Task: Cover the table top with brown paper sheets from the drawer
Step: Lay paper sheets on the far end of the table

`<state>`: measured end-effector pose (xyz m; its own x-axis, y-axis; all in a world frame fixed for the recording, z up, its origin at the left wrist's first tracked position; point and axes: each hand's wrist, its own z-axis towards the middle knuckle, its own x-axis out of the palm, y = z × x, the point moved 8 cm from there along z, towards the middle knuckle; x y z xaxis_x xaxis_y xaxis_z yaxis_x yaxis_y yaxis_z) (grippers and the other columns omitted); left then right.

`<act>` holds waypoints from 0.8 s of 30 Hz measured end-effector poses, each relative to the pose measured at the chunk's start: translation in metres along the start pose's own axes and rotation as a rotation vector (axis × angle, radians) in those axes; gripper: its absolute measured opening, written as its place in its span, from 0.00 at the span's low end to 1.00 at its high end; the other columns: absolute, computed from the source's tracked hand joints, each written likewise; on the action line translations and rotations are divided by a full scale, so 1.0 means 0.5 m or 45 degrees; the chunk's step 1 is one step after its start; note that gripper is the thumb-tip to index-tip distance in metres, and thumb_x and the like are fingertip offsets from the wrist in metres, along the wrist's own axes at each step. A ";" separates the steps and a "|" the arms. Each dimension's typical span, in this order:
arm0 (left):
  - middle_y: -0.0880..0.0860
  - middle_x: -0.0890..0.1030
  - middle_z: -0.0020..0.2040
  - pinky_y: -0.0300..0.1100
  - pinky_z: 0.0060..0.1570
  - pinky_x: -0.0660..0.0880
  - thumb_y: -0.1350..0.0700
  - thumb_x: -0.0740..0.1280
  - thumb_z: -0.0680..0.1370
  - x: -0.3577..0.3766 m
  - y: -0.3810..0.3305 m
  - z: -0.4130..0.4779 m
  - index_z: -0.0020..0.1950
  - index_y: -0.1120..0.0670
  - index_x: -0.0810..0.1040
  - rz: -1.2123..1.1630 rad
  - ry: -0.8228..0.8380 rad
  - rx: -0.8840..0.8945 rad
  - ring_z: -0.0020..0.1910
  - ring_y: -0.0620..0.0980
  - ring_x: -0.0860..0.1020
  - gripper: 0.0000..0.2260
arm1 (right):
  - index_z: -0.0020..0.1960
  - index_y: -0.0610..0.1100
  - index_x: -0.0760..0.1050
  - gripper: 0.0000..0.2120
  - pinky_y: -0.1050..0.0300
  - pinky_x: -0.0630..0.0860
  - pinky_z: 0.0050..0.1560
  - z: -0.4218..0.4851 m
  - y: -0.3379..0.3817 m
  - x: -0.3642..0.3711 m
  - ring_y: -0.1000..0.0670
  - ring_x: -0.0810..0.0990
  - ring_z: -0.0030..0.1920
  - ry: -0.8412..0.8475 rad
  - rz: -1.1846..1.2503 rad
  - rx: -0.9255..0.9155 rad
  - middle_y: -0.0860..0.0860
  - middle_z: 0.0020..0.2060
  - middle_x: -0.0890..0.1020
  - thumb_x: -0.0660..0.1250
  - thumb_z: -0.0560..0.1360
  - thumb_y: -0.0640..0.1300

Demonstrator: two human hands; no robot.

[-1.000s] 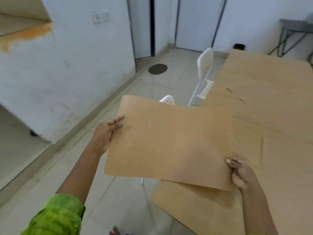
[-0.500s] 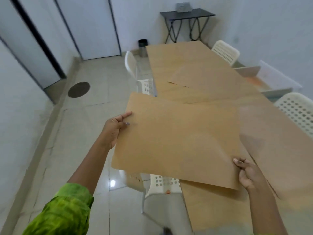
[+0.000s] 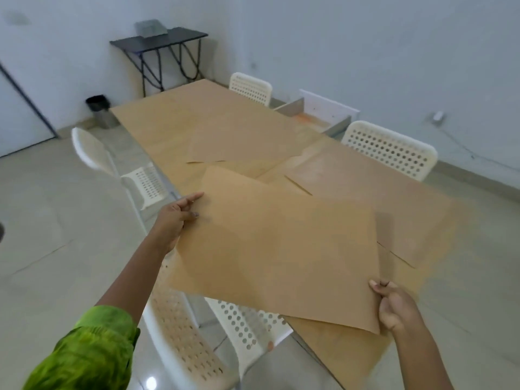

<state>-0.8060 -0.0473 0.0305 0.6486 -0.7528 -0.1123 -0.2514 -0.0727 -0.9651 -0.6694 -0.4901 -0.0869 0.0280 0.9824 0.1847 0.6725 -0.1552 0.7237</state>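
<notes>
I hold one brown paper sheet flat in the air over the near left part of the long table. My left hand grips the sheet's left edge, thumb on top. My right hand pinches its near right corner. Several brown sheets lie overlapping on the table top and hide its surface from the far end to the near end. An open white drawer juts out beyond the table's right side, its orange-stained floor showing.
White perforated chairs stand around the table: one at the left, one below the held sheet, two on the right. A black side table and a bin are at the far wall.
My view has swung right from the wall and floor onto the whole table. The held sheet has travelled with both hands over the table's near end.
</notes>
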 end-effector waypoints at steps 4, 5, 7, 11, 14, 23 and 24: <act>0.49 0.82 0.46 0.32 0.32 0.77 0.71 0.59 0.76 0.032 -0.004 0.073 0.63 0.54 0.75 0.152 0.226 0.021 0.33 0.38 0.81 0.20 | 0.38 0.40 0.68 0.11 0.52 0.65 0.57 -0.040 -0.062 -0.010 0.50 0.72 0.39 -0.203 0.134 -0.043 0.46 0.39 0.74 0.57 0.77 0.29; 0.52 0.81 0.48 0.32 0.33 0.78 0.71 0.59 0.76 0.038 0.002 0.085 0.62 0.55 0.77 0.202 0.273 0.018 0.34 0.40 0.82 0.19 | 0.37 0.41 0.68 0.12 0.54 0.64 0.58 -0.053 -0.075 -0.011 0.51 0.72 0.39 -0.264 0.187 -0.061 0.46 0.38 0.73 0.57 0.77 0.29; 0.56 0.80 0.51 0.35 0.36 0.78 0.70 0.60 0.76 0.050 0.026 0.096 0.61 0.57 0.78 0.275 0.375 -0.022 0.38 0.45 0.82 0.18 | 0.36 0.41 0.67 0.14 0.56 0.64 0.59 -0.077 -0.096 -0.020 0.52 0.71 0.38 -0.405 0.287 -0.106 0.47 0.37 0.72 0.58 0.76 0.28; 0.58 0.78 0.60 0.47 0.51 0.74 0.68 0.64 0.75 0.068 0.060 0.122 0.59 0.55 0.78 0.402 0.448 -0.018 0.52 0.56 0.78 0.16 | 0.34 0.41 0.68 0.14 0.56 0.66 0.62 -0.117 -0.144 -0.038 0.50 0.73 0.41 -0.611 0.354 -0.132 0.48 0.36 0.73 0.60 0.74 0.27; 0.60 0.74 0.65 0.50 0.57 0.72 0.65 0.65 0.75 0.086 0.068 0.148 0.66 0.59 0.73 0.553 0.460 0.023 0.61 0.60 0.75 0.19 | 0.34 0.41 0.70 0.14 0.54 0.67 0.60 -0.145 -0.152 -0.033 0.49 0.73 0.41 -0.737 0.367 -0.162 0.48 0.36 0.73 0.61 0.73 0.27; 0.61 0.65 0.71 0.53 0.68 0.64 0.58 0.69 0.74 0.147 0.111 0.225 0.71 0.62 0.64 1.157 0.582 0.125 0.68 0.61 0.66 0.28 | 0.58 0.34 0.75 0.14 0.53 0.70 0.50 -0.165 -0.154 -0.021 0.42 0.77 0.51 -1.064 0.046 -0.207 0.38 0.56 0.79 0.64 0.73 0.31; 0.60 0.63 0.72 0.51 0.69 0.61 0.56 0.68 0.75 0.152 0.114 0.231 0.72 0.61 0.63 1.261 0.598 0.154 0.70 0.61 0.64 0.28 | 0.59 0.35 0.74 0.15 0.54 0.71 0.47 -0.170 -0.150 -0.013 0.42 0.77 0.50 -1.082 0.009 -0.223 0.39 0.56 0.79 0.63 0.73 0.31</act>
<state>-0.6881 -0.0330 -0.0603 -0.1449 -0.6182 -0.7725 -0.4209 0.7451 -0.5173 -0.7830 -0.4937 -0.0859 0.6217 0.7150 -0.3196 0.5488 -0.1065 0.8291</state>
